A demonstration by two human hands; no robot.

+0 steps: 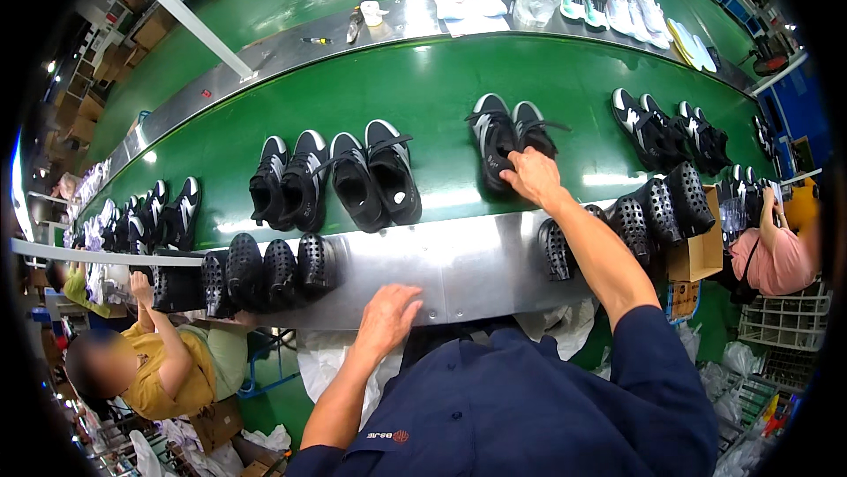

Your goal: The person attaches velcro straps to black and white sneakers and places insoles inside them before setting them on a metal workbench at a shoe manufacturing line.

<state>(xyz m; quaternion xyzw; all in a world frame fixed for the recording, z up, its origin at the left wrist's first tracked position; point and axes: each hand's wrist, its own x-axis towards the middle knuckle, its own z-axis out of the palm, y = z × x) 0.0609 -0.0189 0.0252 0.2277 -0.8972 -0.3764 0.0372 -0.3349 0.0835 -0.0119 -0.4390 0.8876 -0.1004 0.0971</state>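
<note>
Green surface, carrying our pair of black shoes near its middle. We judge them light, soft-bodied, firmer-soled; best taken at the heel. Uppers black with white at the toes. Right grip: at one heel; closure we cannot tell. Left grip: empty, fingers loosely parted. Black straps: loose, splayed.

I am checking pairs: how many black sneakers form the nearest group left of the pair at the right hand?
4, side by side on the green surface: leftmost sneaker, second sneaker, third sneaker, rightmost sneaker. None looks hidden.
</note>
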